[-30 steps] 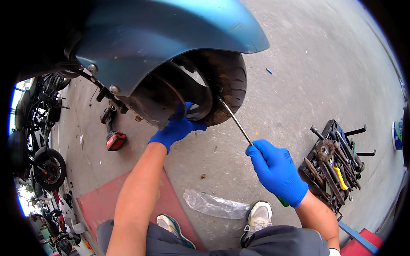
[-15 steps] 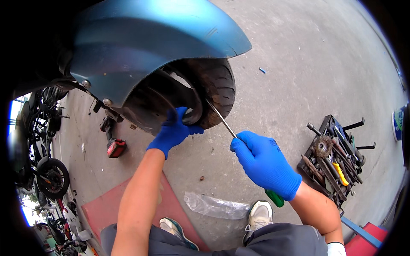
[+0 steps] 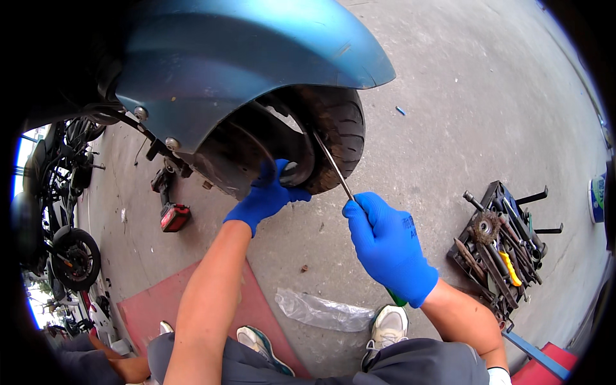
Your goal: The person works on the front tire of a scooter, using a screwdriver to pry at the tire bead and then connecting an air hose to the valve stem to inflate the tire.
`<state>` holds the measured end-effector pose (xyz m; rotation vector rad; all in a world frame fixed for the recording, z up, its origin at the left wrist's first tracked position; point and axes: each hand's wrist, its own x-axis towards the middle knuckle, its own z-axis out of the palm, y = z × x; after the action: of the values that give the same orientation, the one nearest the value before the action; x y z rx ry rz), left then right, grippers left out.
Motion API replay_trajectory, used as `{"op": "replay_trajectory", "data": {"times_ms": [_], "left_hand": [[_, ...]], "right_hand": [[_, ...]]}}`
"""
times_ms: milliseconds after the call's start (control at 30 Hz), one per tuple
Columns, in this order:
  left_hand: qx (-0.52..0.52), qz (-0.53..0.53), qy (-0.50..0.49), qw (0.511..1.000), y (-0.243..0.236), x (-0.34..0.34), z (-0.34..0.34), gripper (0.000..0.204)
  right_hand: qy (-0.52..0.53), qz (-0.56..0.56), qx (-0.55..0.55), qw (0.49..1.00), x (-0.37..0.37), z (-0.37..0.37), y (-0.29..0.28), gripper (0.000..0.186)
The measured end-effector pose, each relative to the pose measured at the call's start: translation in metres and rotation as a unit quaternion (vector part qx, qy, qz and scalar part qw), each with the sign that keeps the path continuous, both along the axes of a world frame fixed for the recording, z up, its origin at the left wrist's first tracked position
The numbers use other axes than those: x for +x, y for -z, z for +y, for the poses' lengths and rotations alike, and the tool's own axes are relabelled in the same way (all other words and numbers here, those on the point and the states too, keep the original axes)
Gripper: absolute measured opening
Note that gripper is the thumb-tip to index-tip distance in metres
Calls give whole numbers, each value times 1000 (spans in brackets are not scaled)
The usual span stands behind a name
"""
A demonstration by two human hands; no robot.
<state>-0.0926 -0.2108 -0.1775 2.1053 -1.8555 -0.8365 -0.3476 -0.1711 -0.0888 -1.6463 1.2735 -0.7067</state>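
Observation:
In front of me is a wheel with a black tyre [image 3: 347, 122], under a blue fender [image 3: 256, 45]. My left hand [image 3: 263, 197], in a blue glove, grips the lower edge of the dark wheel rim, thumb and fingers apart around it; some fingertips are hidden. My right hand [image 3: 388, 247], also gloved in blue, is closed around a screwdriver [image 3: 335, 168] with a long metal shaft. Its tip meets the line between tyre and rim. Only a bit of the green handle shows below my right palm.
A tray of tools [image 3: 497, 247] with a round wire brush and a yellow-handled tool lies at right. A red and black cordless tool [image 3: 173, 215] rests on the floor at left. A plastic bag [image 3: 324, 311] is near my shoes. Parked motorcycles [image 3: 70, 256] line the far left.
The fender and wheel sit slightly farther right in view. My right hand has shifted a little, hiding more of the green handle. Another person's arm and leg now show at lower left.

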Motion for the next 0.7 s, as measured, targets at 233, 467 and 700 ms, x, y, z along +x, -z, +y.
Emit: {"op": "replay_trajectory", "data": {"times_ms": [233,467,700], "left_hand": [[-21,-3,0,1000,2,0,4,92],[-3,-10,-10,1000,-9,-9,1,88],[-34,-17,20,999,0,1,5,75]], "right_hand": [[49,40,-201,978,-22,-1,19,8],[124,-87,165,975,-68,13,93,21],[218,-195,379,878,-95,47,127,29]]}}
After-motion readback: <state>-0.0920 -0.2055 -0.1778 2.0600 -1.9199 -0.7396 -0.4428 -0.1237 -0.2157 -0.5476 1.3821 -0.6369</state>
